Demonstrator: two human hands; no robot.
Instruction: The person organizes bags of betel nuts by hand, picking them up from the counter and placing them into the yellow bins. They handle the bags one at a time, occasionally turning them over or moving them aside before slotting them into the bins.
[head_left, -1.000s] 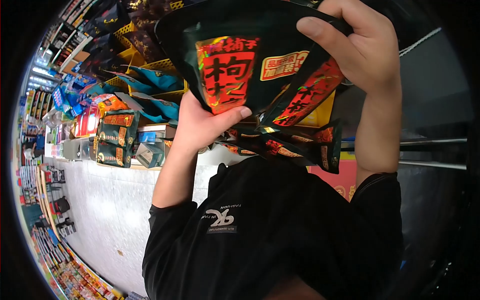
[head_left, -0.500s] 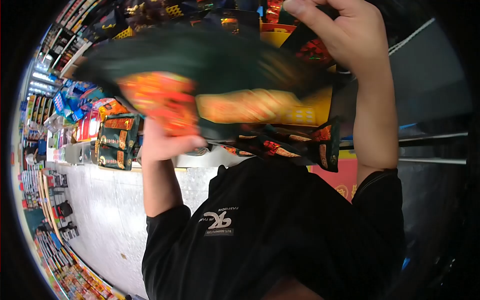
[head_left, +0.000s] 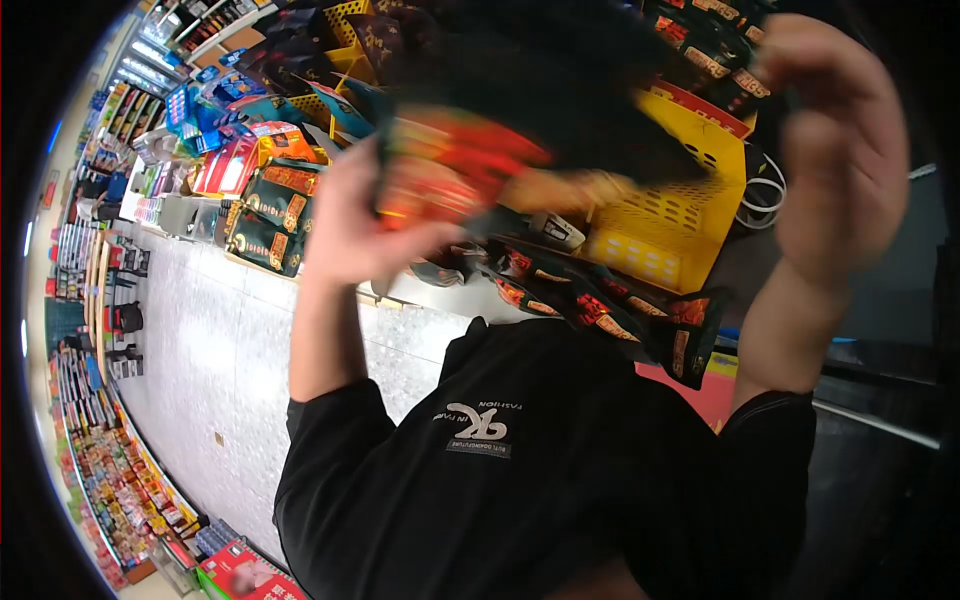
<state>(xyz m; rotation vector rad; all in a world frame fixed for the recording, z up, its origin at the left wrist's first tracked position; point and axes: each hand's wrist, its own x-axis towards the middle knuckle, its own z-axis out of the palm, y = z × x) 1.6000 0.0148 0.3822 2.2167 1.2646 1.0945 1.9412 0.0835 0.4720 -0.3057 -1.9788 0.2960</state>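
Note:
My left hand (head_left: 365, 215) is closed around the near left edge of a large dark green snack bag (head_left: 460, 165) with a red and orange picture, blurred by motion. The bag hangs over a yellow perforated basket (head_left: 725, 160) and hides part of it. To the right, my right hand (head_left: 840, 160) is raised beside the basket, smeared by motion, with thumb and curved fingers apart and nothing seen between them. Below the held bag, several similar dark snack bags (head_left: 600, 310) lie in a row along the counter's near edge.
Dark green packs (head_left: 270, 220) stand at the counter's left end, near orange and blue packages (head_left: 285, 140). More dark bags (head_left: 715, 60) are behind the basket. A white cable loop (head_left: 765, 195) lies right of it. Stocked shelves (head_left: 110, 440) line the far left, across the pale floor (head_left: 210, 350).
The view has shifted, showing more of the yellow basket. The held bag is now higher and farther over the basket. My right hand has moved right and lower, its fingers curving more.

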